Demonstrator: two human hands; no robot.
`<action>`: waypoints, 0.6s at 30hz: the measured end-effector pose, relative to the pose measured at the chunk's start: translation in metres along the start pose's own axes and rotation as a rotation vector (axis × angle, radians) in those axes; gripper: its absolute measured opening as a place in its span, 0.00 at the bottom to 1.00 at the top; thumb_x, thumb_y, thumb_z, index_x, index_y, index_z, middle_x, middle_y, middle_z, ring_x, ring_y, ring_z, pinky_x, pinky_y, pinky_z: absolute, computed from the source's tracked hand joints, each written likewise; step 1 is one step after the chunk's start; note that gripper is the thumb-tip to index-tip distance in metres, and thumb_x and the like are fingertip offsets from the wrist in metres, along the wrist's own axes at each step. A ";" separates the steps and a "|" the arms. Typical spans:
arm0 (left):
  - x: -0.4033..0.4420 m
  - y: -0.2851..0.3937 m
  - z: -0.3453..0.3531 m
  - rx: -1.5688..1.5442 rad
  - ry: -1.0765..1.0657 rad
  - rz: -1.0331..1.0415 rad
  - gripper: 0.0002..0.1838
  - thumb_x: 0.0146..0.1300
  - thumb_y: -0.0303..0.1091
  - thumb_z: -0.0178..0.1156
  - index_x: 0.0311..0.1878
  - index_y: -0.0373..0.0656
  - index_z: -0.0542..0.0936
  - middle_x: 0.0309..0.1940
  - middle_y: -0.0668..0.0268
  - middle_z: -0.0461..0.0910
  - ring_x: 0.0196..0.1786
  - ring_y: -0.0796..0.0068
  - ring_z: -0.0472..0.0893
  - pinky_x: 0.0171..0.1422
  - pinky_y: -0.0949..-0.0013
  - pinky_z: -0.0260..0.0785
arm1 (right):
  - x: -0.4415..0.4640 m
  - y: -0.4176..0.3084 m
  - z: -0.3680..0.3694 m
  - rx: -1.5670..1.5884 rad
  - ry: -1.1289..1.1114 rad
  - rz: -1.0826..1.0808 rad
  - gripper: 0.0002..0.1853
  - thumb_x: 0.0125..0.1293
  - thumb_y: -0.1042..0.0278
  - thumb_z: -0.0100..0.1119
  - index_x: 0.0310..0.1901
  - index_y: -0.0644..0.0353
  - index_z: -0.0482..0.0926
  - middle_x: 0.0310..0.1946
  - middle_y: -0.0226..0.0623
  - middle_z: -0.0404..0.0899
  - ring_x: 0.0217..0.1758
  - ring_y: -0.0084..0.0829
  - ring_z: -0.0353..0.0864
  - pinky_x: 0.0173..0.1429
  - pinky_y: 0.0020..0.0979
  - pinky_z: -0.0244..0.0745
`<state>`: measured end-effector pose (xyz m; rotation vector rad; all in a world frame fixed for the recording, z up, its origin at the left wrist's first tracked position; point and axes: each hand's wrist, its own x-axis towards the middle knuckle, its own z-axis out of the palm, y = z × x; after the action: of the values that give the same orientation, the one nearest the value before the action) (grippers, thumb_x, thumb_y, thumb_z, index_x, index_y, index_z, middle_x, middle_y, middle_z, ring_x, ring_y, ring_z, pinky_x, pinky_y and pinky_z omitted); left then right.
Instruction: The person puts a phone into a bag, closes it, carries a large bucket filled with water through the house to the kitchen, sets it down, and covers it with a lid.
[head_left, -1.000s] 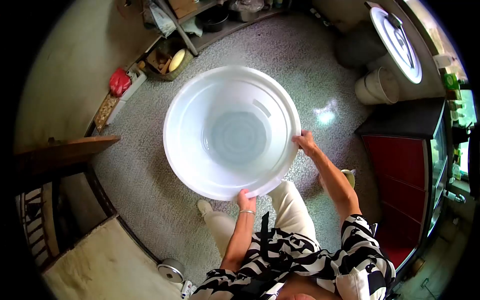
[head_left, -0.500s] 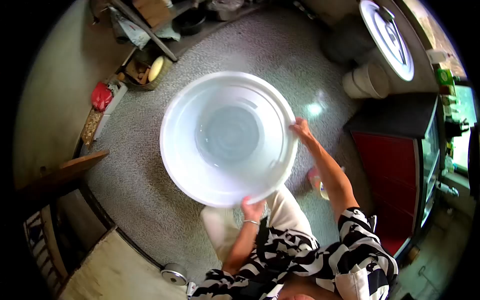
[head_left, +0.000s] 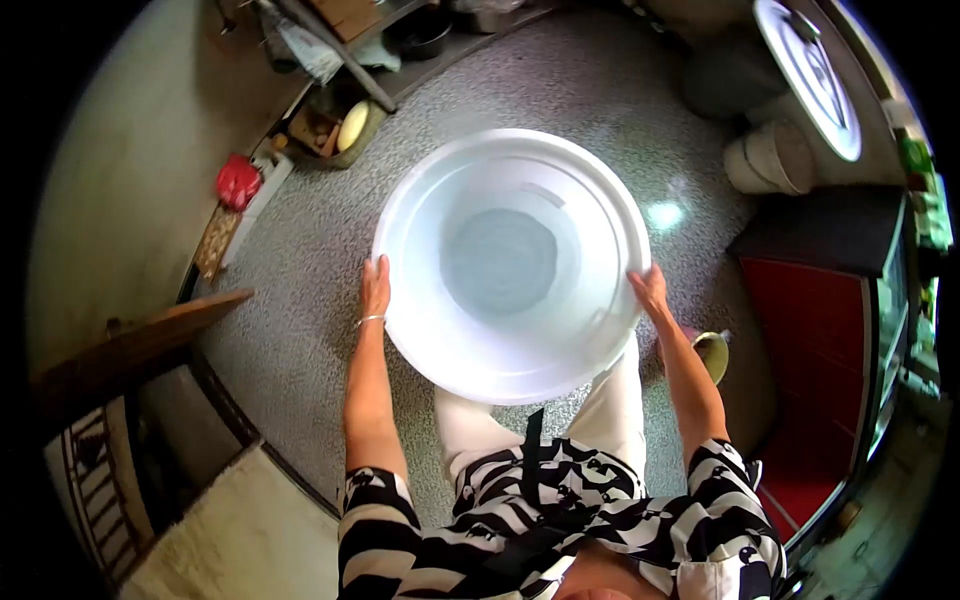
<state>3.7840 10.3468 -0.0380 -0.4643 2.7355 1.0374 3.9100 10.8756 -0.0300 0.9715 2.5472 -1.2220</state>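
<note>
A large round white plastic basin is held in front of my legs, its open top facing up toward me. A little clear liquid seems to cover its bottom, though I cannot tell for sure. My left hand grips the rim at the left side, thumb at the edge, with a bracelet on the wrist. On the opposite side my right hand clasps the rim, and most of its fingers are hidden beneath. Both arms reach forward.
By my right arm a small yellowish container stands on the grey floor. A red cabinet and a pale bucket are at the right. At the left are a crate, a red bag and a wooden board.
My left hand has shifted from the basin's near edge to its left side. The right hand keeps its hold on the right rim. The view has swung slightly left.
</note>
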 end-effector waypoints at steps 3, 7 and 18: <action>0.002 0.025 -0.002 0.008 0.092 -0.044 0.33 0.63 0.56 0.42 0.52 0.30 0.69 0.45 0.39 0.73 0.49 0.43 0.72 0.53 0.54 0.63 | -0.029 0.080 0.027 0.165 -0.026 -0.268 0.13 0.47 0.70 0.61 0.35 0.67 0.76 0.24 0.34 0.76 0.24 0.27 0.72 0.27 0.31 0.69; -0.002 0.022 -0.004 0.029 0.126 -0.036 0.34 0.62 0.58 0.45 0.47 0.29 0.72 0.42 0.40 0.75 0.47 0.44 0.74 0.51 0.55 0.65 | -0.050 0.030 0.033 0.620 0.050 0.181 0.11 0.43 0.74 0.54 0.32 0.67 0.75 0.22 0.31 0.74 0.23 0.22 0.71 0.28 0.26 0.68; -0.057 0.050 0.013 -0.191 0.115 -0.351 0.40 0.58 0.62 0.49 0.53 0.27 0.69 0.53 0.42 0.67 0.56 0.49 0.69 0.56 0.57 0.63 | 0.027 0.007 -0.020 0.494 -0.119 0.275 0.14 0.34 0.84 0.52 0.30 0.69 0.76 0.19 0.36 0.75 0.20 0.29 0.72 0.23 0.32 0.68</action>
<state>3.8207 10.4033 -0.0014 -1.0207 2.5247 1.2080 3.8965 10.9072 -0.0320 1.2439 1.9718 -1.7938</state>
